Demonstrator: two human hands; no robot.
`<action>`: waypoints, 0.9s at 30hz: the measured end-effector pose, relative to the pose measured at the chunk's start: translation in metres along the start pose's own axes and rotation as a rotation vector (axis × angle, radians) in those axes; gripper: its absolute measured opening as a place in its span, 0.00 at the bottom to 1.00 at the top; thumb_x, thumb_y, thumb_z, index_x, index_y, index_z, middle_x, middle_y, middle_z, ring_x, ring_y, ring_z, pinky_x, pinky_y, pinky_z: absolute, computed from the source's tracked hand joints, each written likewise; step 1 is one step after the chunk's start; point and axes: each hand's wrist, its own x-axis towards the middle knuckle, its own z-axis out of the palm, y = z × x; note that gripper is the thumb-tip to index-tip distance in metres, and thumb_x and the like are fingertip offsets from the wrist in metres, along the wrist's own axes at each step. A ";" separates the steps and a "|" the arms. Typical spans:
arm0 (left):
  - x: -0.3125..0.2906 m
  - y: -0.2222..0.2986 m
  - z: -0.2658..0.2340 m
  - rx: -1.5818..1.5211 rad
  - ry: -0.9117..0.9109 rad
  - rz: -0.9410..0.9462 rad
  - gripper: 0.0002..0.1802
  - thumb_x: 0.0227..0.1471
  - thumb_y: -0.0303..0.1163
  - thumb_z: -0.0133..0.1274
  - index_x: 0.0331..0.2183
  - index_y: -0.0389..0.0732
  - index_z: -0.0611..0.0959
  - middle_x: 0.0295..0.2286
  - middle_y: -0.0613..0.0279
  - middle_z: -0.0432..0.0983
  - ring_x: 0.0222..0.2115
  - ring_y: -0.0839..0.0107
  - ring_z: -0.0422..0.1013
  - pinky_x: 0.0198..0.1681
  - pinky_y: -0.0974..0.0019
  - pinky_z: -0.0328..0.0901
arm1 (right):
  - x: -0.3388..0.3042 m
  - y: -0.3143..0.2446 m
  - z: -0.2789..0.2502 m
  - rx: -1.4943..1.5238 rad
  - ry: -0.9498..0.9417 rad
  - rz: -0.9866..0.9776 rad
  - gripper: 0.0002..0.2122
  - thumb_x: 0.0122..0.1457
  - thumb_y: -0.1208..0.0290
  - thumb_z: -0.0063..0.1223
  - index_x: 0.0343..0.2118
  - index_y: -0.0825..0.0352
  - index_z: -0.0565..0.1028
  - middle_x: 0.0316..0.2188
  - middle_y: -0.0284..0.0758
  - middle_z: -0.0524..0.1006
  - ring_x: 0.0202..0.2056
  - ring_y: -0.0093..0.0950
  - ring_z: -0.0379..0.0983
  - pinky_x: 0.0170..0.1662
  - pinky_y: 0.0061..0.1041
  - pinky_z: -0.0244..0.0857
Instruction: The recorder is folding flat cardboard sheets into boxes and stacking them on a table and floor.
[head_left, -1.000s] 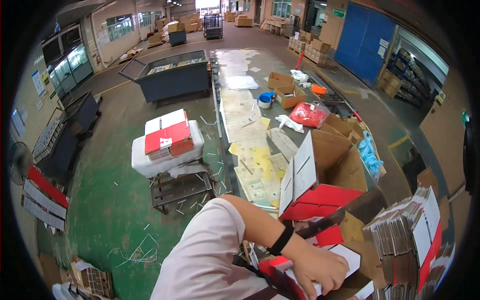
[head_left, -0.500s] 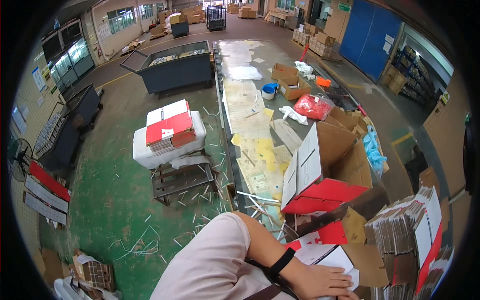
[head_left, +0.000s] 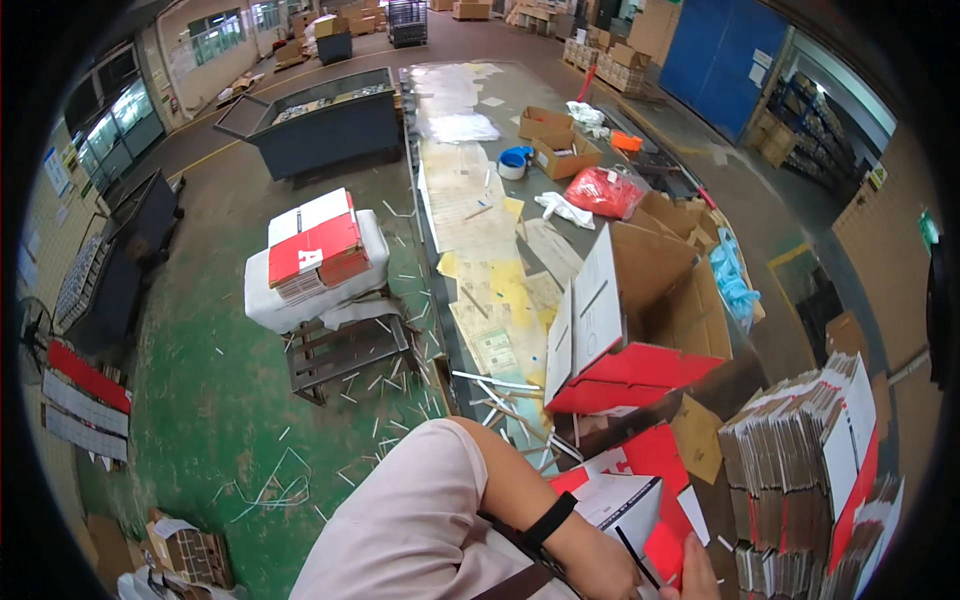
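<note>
A red and white cardboard carton [head_left: 615, 497], partly folded, lies before me at the lower edge of the view. My left hand [head_left: 603, 566] rests at its near side, below a black wristband; its fingers are bent down and mostly hidden. Against the carton's right side is my right hand [head_left: 699, 572], fingers straight and close together, its lower part cut off by the frame. Just beyond stands an open carton [head_left: 640, 375] with a red side, white flap and brown inside. A tall stack of flattened cartons [head_left: 780, 450] rises to the right.
Paper sheets [head_left: 490, 290] and white strips [head_left: 500, 395] cover the long table. A red plastic bag [head_left: 605, 192], blue tape roll [head_left: 514, 162] and small brown boxes [head_left: 565, 155] lie farther along. Left stands a padded stool [head_left: 330, 290] with folded cartons; a grey bin [head_left: 320, 130] is behind.
My left hand has drawn back from lying flat on the carton to its near edge. More of my right hand shows. The brown flap on the right no longer sticks out; red panel shows there.
</note>
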 end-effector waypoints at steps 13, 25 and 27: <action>-0.005 0.024 -0.029 -0.924 0.035 -0.332 0.15 0.59 0.41 0.47 0.38 0.39 0.79 0.36 0.53 0.76 0.39 0.54 0.72 0.41 0.58 0.66 | -0.047 0.031 0.031 -0.233 -0.364 -0.145 0.23 0.64 0.64 0.39 0.60 0.69 0.61 0.64 0.50 0.54 0.67 0.46 0.43 0.67 0.49 0.35; -0.009 0.030 -0.089 -0.366 0.266 -0.747 0.17 0.49 0.33 0.62 0.41 0.38 0.82 0.35 0.55 0.75 0.35 0.63 0.74 0.34 0.67 0.68 | -0.084 0.018 0.032 1.190 0.270 0.625 0.14 0.55 0.70 0.61 0.43 0.68 0.76 0.35 0.36 0.70 0.39 0.27 0.68 0.42 0.23 0.62; -0.010 0.022 -0.091 -0.262 0.178 -0.735 0.22 0.43 0.38 0.66 0.40 0.37 0.81 0.38 0.58 0.71 0.33 0.62 0.70 0.37 0.63 0.67 | -0.093 0.024 0.038 0.900 0.303 0.328 0.14 0.56 0.73 0.60 0.46 0.67 0.77 0.36 0.37 0.70 0.36 0.27 0.69 0.37 0.20 0.62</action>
